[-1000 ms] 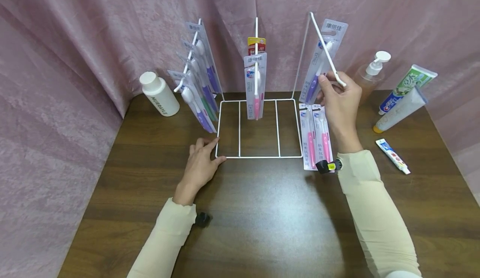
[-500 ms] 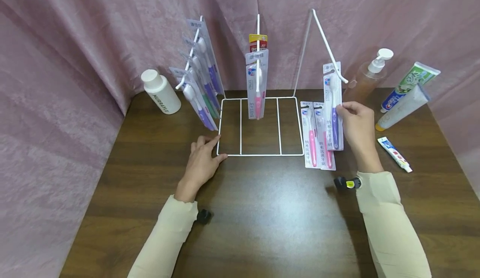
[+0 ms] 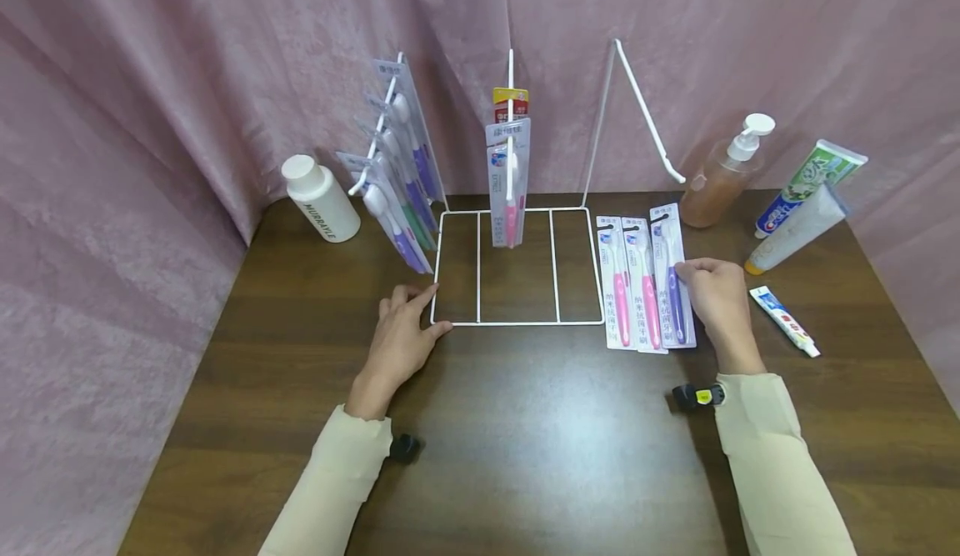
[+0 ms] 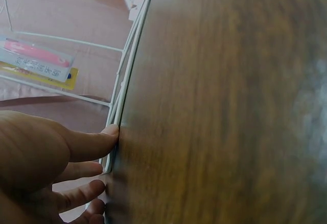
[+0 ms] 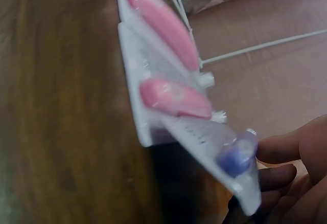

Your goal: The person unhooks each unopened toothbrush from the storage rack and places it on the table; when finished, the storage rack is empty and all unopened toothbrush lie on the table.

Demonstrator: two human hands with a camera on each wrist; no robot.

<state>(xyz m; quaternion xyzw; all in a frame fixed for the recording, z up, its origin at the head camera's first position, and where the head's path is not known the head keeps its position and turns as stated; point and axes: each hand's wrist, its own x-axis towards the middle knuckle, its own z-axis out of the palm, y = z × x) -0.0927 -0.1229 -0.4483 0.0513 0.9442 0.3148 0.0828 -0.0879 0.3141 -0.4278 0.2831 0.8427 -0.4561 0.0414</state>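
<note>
In the head view, my right hand [image 3: 720, 302] pinches the edge of a packaged purple toothbrush [image 3: 675, 298] between thumb and fingers. Two packaged toothbrushes with pink handles, a left one [image 3: 617, 285] and a right one [image 3: 647, 289], lie side by side to its left. The purple pack sits tilted against the pink ones in the right wrist view. At the front left corner of a white wire display rack [image 3: 517, 323] is my left hand [image 3: 401, 331]. Its thumb [image 4: 97, 143] presses the front wire, with the other fingers extended along the side.
More packaged toothbrushes hang on the rack's left hook [image 3: 397, 181] and middle hook [image 3: 510, 181]. The right hook [image 3: 645, 110] is bare. A white bottle [image 3: 322, 202] stands left; a pump bottle [image 3: 716, 181], upright tubes [image 3: 798, 227] and a small toothpaste tube [image 3: 785, 321] are right.
My right hand has carried the purple toothbrush pack from the right hook down and toward me, beside the pink packs. My left hand has stayed at the rack corner.
</note>
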